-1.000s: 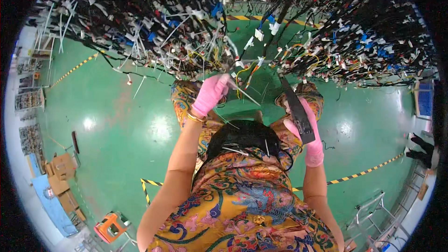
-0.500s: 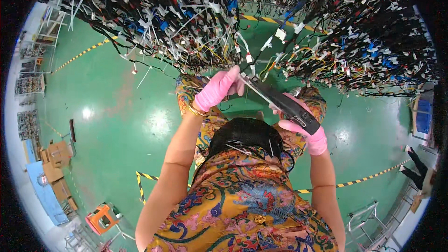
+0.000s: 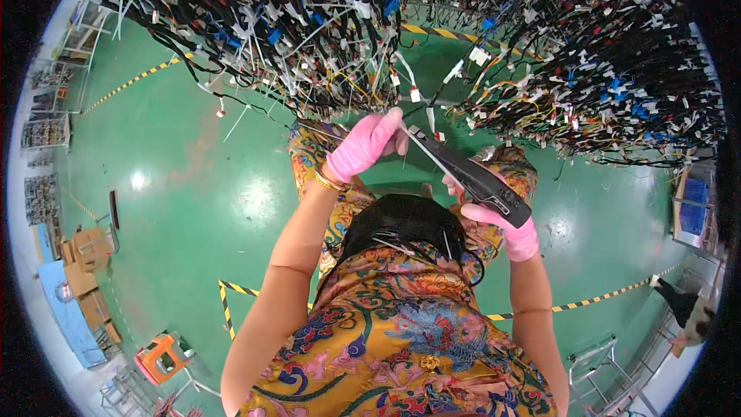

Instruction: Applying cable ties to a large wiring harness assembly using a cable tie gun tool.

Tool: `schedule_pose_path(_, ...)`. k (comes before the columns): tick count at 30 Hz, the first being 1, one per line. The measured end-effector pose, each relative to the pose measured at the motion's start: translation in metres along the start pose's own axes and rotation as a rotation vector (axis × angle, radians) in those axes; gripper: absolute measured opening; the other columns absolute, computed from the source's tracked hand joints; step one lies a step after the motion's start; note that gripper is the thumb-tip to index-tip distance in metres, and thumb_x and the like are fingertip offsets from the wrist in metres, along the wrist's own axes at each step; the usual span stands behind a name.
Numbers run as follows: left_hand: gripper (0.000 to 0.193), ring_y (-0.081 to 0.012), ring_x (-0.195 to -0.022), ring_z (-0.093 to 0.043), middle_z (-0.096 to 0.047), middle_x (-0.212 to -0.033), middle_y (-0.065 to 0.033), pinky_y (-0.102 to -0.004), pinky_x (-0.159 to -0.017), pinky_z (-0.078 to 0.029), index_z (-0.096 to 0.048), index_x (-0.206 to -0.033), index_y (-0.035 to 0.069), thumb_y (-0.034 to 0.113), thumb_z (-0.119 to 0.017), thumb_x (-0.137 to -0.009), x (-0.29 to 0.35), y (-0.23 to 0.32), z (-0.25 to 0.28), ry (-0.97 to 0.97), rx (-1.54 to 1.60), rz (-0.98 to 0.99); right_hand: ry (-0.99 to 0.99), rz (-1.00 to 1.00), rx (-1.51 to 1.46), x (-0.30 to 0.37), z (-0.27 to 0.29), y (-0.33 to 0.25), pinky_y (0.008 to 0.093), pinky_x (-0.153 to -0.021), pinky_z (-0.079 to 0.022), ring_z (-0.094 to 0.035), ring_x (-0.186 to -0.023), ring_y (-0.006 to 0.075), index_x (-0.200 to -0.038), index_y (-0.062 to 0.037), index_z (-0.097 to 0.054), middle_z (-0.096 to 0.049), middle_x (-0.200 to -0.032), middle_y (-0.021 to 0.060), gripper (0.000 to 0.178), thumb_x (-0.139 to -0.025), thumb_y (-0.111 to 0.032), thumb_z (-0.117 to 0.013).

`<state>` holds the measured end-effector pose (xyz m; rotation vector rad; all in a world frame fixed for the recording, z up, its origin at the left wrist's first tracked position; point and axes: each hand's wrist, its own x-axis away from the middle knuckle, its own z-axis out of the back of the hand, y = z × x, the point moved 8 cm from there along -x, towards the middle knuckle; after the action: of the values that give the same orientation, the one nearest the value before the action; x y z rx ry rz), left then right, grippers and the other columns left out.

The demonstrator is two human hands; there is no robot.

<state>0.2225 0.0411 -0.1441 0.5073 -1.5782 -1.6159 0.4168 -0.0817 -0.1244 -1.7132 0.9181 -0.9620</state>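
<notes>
On the left, the hanging wire bundle [image 3: 285,46] has loose ends and pale strips jutting near the gloved left hand [image 3: 361,150], so a stray lead could perhaps snag on the glove; that hand's grip is curled at the tool's nose, though I cannot tell whether it is closed on a wire or strip, as the fingers hide it. Next, above the black pouch [image 3: 403,224] on the lap, the black hand tool [image 3: 475,177] slants between both hands, nose at the left fingertips; with them so close, a badly timed squeeze might pinch glove or skin. The right hand [image 3: 509,232] has its grip clamped around the tool's rear; a twist of that wrist could skew the nose, and the right-hand wire bundle [image 3: 594,100], just beyond, might catch it
</notes>
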Motion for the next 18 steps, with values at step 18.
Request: schedule_pose_path(18, 0.069, -0.0171, -0.055, -0.047, -0.05, -0.058, -0.005, -0.035, -0.057, -0.041, -0.062, -0.078, 0.0, 0.058, -0.037, -0.106, -0.001, -0.013, -0.008, 0.194, -0.11, -0.029, 0.167, 0.19, 0.398, -0.009, -0.025, -0.003, 0.0276, -0.069, -0.049, -0.06, -0.076, 0.0135, -0.104, -0.0017, -0.063, -0.062, -0.088, 0.0042, 0.029, -0.081, -0.012, -0.076)
